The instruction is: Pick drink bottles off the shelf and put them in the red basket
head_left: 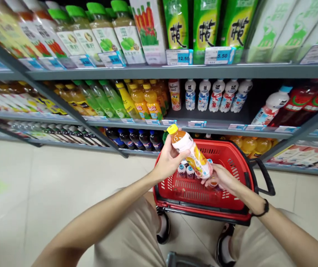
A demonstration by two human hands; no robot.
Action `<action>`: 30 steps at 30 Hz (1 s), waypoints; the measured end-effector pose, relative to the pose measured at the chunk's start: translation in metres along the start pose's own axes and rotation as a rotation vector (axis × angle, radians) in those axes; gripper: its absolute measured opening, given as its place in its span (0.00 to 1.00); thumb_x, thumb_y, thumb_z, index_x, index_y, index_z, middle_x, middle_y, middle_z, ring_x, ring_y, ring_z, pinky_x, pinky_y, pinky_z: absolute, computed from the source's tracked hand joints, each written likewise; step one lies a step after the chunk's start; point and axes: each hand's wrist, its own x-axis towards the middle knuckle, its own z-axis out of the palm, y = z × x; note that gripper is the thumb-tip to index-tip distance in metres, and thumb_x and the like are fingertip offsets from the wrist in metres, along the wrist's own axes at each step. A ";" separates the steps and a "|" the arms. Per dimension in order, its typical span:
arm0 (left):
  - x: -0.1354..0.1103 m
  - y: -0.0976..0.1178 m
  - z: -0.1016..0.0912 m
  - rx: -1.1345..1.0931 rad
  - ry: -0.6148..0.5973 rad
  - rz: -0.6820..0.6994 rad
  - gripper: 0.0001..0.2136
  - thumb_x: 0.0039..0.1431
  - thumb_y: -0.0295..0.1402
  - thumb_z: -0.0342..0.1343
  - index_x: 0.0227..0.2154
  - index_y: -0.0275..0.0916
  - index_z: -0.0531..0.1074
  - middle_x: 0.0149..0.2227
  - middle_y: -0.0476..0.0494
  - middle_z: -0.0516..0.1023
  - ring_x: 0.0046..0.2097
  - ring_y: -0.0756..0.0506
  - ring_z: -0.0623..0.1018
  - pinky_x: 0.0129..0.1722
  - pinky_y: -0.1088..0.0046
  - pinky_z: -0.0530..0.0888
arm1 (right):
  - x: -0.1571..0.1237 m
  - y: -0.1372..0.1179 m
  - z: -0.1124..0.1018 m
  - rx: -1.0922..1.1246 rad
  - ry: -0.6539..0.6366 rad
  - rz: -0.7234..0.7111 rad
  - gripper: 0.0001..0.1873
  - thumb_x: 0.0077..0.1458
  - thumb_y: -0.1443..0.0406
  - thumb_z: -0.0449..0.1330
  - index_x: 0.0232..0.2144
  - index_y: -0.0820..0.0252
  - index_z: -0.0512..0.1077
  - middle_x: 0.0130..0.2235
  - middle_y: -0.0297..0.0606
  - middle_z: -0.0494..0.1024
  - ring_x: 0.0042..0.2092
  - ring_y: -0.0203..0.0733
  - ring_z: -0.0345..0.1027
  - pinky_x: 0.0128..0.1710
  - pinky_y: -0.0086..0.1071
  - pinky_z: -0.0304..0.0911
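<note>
Both hands hold an orange juice bottle [190, 152] with a yellow cap, tilted over a red shopping basket [239, 163]. My left hand [167, 160] wraps around the bottle's upper part near the cap. My right hand [220, 178] cups the bottle's base from below. A few small bottles with blue caps [186, 170] stand inside the basket under the juice bottle.
Store shelves [159, 71] hold rows of juice, tea and yoghurt drinks with price tags. The basket stands on the tiled floor [50, 178] in front of the lowest shelf, its black handle [266, 181] at the right. My knees and shoes are below.
</note>
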 end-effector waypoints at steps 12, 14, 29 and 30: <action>-0.012 0.012 0.003 0.040 -0.088 0.062 0.36 0.46 0.32 0.78 0.57 0.44 0.67 0.54 0.41 0.79 0.54 0.41 0.81 0.57 0.63 0.79 | -0.008 0.004 0.000 -0.317 0.049 -0.288 0.34 0.63 0.56 0.63 0.67 0.58 0.63 0.47 0.44 0.81 0.37 0.44 0.76 0.40 0.38 0.74; -0.011 0.011 0.003 -0.037 -0.138 0.046 0.36 0.47 0.30 0.77 0.57 0.44 0.66 0.57 0.40 0.78 0.56 0.40 0.81 0.59 0.61 0.79 | -0.008 -0.002 -0.003 -0.281 0.005 -0.307 0.27 0.63 0.58 0.64 0.62 0.58 0.70 0.47 0.43 0.82 0.39 0.44 0.77 0.43 0.38 0.75; 0.003 0.017 0.012 -0.353 -0.073 -0.252 0.25 0.50 0.31 0.75 0.50 0.40 0.72 0.50 0.40 0.83 0.51 0.40 0.84 0.52 0.60 0.81 | -0.021 0.011 -0.001 -0.158 0.307 -0.381 0.25 0.52 0.55 0.73 0.49 0.57 0.74 0.46 0.42 0.78 0.46 0.49 0.76 0.48 0.41 0.73; 0.002 0.017 0.012 -0.307 -0.040 -0.281 0.26 0.49 0.32 0.75 0.49 0.40 0.72 0.48 0.40 0.84 0.48 0.40 0.84 0.49 0.61 0.82 | -0.021 0.012 0.000 -0.232 0.379 -0.395 0.25 0.51 0.56 0.73 0.49 0.57 0.74 0.45 0.41 0.77 0.44 0.48 0.75 0.46 0.41 0.72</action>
